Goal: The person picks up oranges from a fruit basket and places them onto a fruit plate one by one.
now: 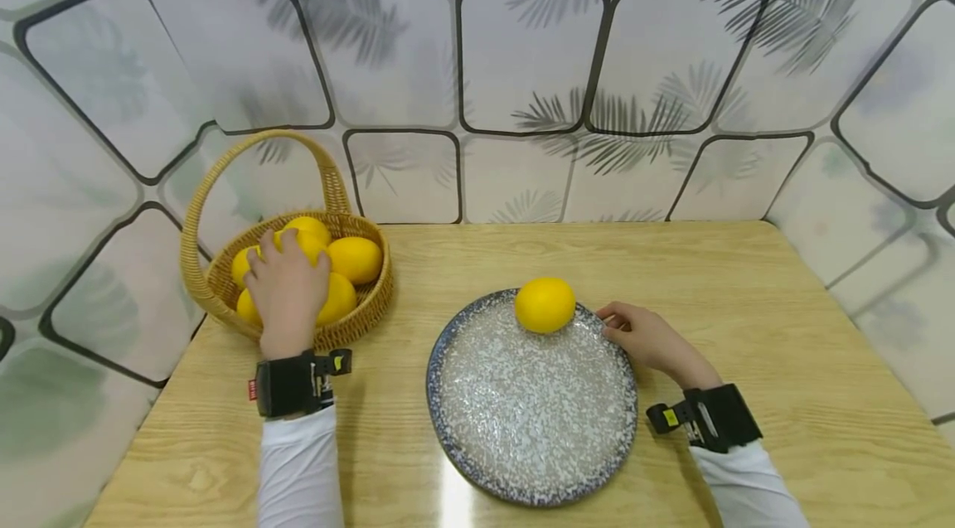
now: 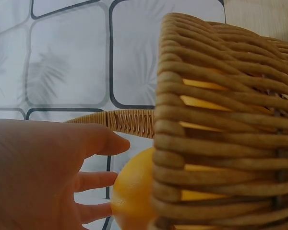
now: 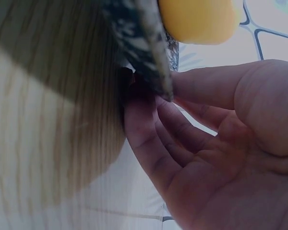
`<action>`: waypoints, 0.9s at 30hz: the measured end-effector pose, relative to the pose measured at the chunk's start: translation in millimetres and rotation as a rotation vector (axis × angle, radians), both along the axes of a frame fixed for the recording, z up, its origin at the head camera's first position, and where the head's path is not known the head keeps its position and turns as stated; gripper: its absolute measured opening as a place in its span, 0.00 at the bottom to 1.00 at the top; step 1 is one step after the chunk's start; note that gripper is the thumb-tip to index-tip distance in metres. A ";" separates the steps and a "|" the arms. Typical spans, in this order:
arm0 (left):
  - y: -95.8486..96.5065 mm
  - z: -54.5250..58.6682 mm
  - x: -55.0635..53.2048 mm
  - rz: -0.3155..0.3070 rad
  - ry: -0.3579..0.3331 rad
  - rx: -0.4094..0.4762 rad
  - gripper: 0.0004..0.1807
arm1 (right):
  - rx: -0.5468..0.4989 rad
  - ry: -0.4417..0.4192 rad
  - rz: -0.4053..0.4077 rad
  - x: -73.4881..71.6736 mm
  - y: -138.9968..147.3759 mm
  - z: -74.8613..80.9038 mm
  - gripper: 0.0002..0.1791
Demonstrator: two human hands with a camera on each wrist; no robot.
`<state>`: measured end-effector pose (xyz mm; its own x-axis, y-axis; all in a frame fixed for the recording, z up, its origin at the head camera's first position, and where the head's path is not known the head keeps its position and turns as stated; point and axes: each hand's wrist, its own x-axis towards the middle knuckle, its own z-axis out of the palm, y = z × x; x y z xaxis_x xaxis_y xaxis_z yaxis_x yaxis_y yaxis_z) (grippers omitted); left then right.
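Head view: I have one lemon (image 1: 545,305) done at the plate (image 1: 533,420)'s far edge, several lemons (image 1: 355,260) left in the basket (image 1: 380,300) near the bench (image 1: 716,279)'s far-left corner, left hand (image 1: 287,286) spread over them, right hand (image 1: 647,336) pinching the plate's rim.

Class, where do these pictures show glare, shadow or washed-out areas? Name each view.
Head view: a white streak of glare on the table beside the plate; left wrist view: muted light, the basket weave reading clearly; right wrist view: dark shadow across the table, the wall beyond the yellow fruit washed out.
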<state>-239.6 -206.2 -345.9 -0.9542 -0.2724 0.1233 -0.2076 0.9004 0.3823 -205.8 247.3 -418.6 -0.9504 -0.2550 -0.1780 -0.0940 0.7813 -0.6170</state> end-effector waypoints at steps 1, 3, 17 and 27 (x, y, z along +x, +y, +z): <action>0.0 -0.2 -0.4 0.000 -0.009 0.008 0.36 | 0.000 0.000 0.000 0.2 0.3 0.1 0.19; -0.1 -0.6 -1.3 0.000 -0.019 0.036 0.37 | -0.001 -0.001 0.002 0.6 0.8 0.7 0.19; -0.1 -8.0 -8.3 0.062 0.044 -0.010 0.39 | -0.008 -0.026 0.000 0.0 0.3 -0.1 0.19; 1.1 -13.1 -8.5 0.091 0.041 0.040 0.43 | -0.001 -0.006 0.009 -0.8 0.8 0.6 0.18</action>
<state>-248.1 -205.1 -359.0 -0.9197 -0.3631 0.1492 -0.2713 0.8625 0.4271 -206.6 248.1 -418.0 -0.9469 -0.2639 -0.1839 -0.0973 0.7800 -0.6182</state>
